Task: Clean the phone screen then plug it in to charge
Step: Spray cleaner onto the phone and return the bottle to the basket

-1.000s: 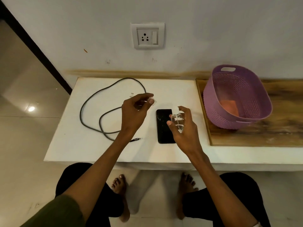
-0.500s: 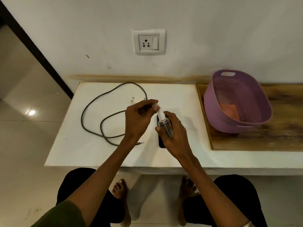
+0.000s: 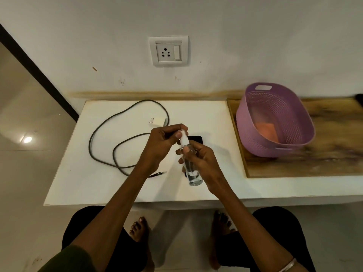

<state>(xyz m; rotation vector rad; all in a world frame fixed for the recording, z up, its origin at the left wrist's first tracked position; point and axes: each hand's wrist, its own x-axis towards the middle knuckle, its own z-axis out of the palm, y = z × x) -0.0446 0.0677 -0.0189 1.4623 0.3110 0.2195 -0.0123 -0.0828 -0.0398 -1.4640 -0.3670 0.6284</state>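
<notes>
My right hand point(image 3: 204, 163) grips a small clear spray bottle point(image 3: 192, 170) with a white nozzle, held above the white table point(image 3: 78, 179). My left hand point(image 3: 161, 143) pinches the cap at the bottle's top point(image 3: 182, 132). The black phone point(image 3: 197, 138) lies flat on the table under both hands, with only its far corner showing. A white charger plug point(image 3: 157, 121) with a long grey cable point(image 3: 98, 134) lies to the left. The cable's connector end point(image 3: 158, 174) rests near my left wrist. A wall socket point(image 3: 169, 51) is above the table.
A purple plastic basket point(image 3: 255, 142) holding an orange cloth point(image 3: 266, 130) stands on a wooden board point(image 3: 324, 160) at the right. My knees and bare feet are below the table's front edge. A tiled floor lies to the left.
My hands have come together over the phone. The left hand, apart a second ago and holding a small clear cap, now pinches the bottle's top. The bottle has moved closer to me.
</notes>
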